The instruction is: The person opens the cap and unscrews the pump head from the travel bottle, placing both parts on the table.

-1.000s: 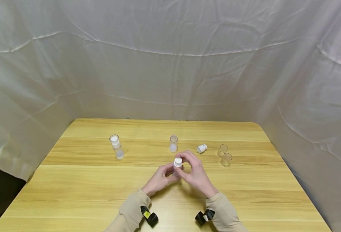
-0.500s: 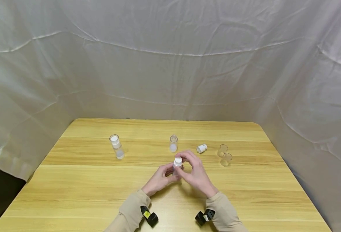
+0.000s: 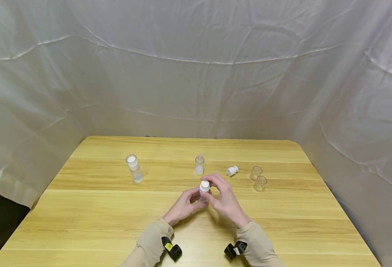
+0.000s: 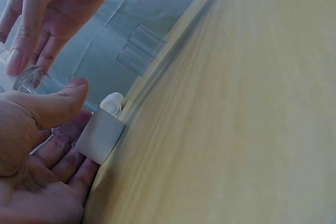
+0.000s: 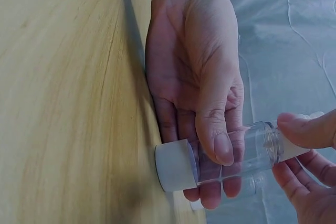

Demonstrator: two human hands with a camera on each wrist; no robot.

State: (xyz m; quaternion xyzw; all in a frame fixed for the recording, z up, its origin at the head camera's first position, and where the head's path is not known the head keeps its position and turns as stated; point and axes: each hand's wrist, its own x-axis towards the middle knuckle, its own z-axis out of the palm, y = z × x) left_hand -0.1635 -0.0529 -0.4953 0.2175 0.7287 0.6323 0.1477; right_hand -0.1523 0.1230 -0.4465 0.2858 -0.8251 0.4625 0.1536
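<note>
In the head view a small clear bottle with a white base (image 5: 176, 164) stands upright near the middle of the table. My left hand (image 3: 185, 204) holds its clear body (image 5: 252, 142), thumb on one side and fingers on the other. My right hand (image 3: 224, 198) pinches the white pump top (image 3: 204, 185) at the bottle's neck between thumb and fingers. The left wrist view shows the white base (image 4: 100, 137) beside my left fingers, at the tabletop. Part of the bottle is hidden behind my hands.
Behind my hands stands a clear bottle (image 3: 199, 166) without a white top. Right of it lies a loose white pump top (image 3: 231, 171); two clear caps (image 3: 260, 184) stand farther right. A capped bottle (image 3: 134, 169) stands at the left. Grey cloth (image 3: 196, 89) surrounds the wooden table (image 3: 99, 222).
</note>
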